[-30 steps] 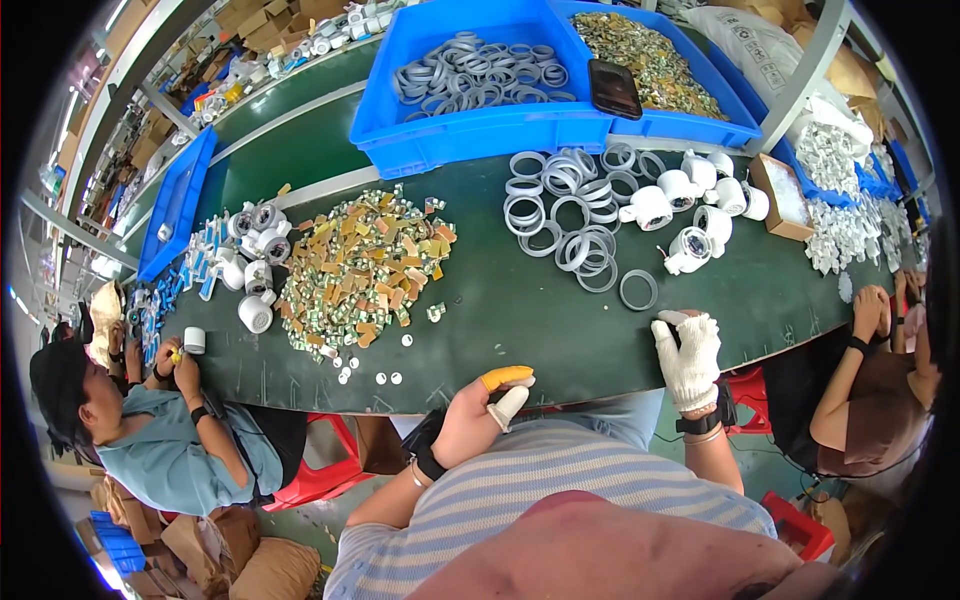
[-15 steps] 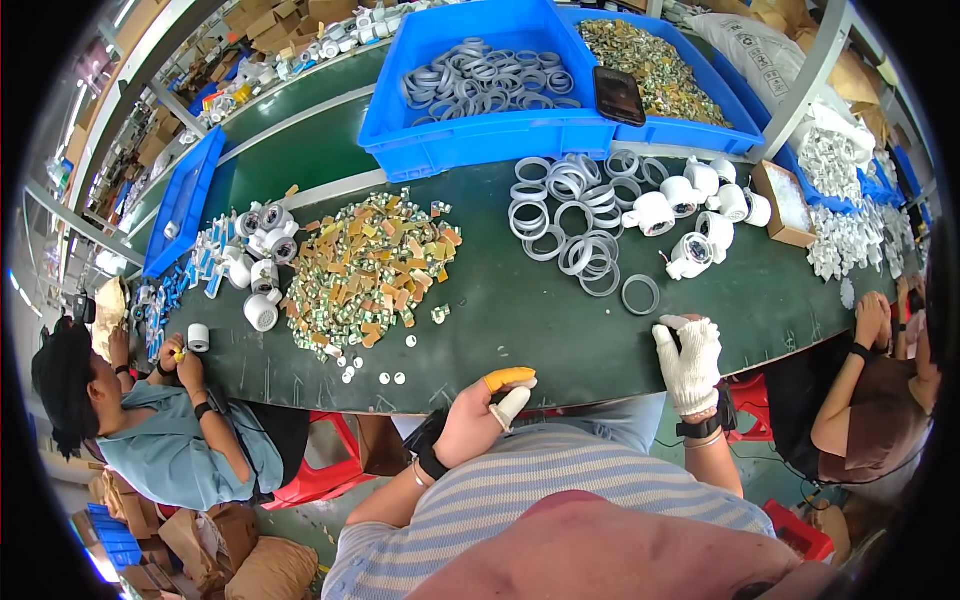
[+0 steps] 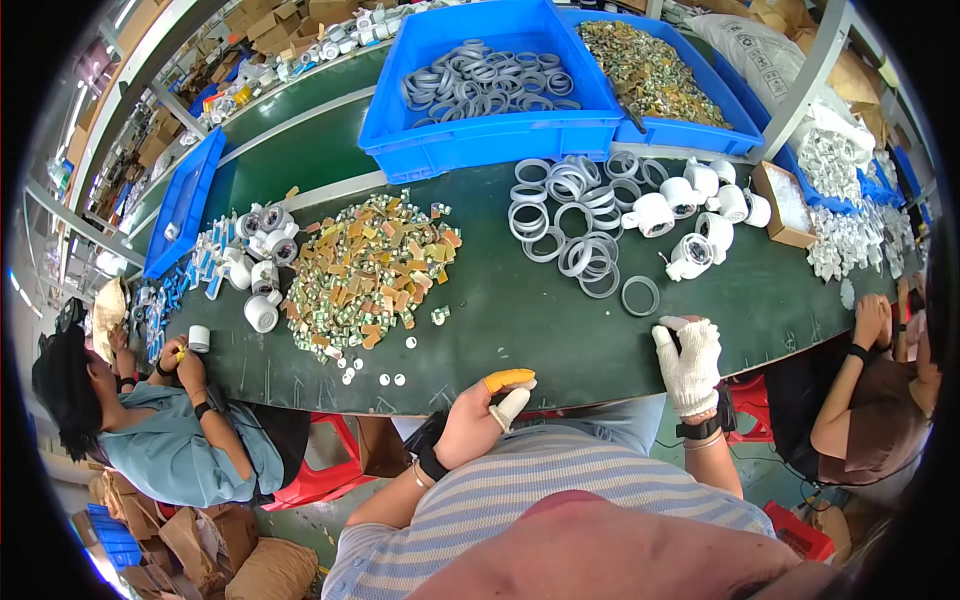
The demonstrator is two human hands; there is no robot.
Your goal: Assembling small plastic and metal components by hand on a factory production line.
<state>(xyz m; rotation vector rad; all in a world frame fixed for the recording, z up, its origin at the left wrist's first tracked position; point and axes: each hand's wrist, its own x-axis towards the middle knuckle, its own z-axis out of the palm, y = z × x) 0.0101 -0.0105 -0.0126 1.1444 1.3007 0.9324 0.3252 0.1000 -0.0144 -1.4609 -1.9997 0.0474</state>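
My left hand (image 3: 482,418) is at the table's front edge, left of centre. An orange finger cot covers its index finger and a white one its thumb; the fingers are loosely bent and apart, and no object shows in them. My right hand (image 3: 688,366), in a white knit glove, rests at the edge further right with its fingers apart and nothing visible in them. The nearest thing to it is a single grey ring (image 3: 640,296), just beyond its fingertips. More grey rings (image 3: 575,215) lie behind, beside several white round housings (image 3: 690,256).
A heap of small circuit boards (image 3: 370,265) spreads on the green table (image 3: 500,320), with white discs (image 3: 385,379) before it. Blue trays (image 3: 490,140) of rings and boards stand behind. A thin dark object (image 3: 631,114) is at their junction. Co-workers (image 3: 185,440) sit on both sides.
The dark flat object at the trays' corner has turned from showing its broad face to showing a thin edge. The left co-worker's head and hand shift slightly. Both my hands stay put.
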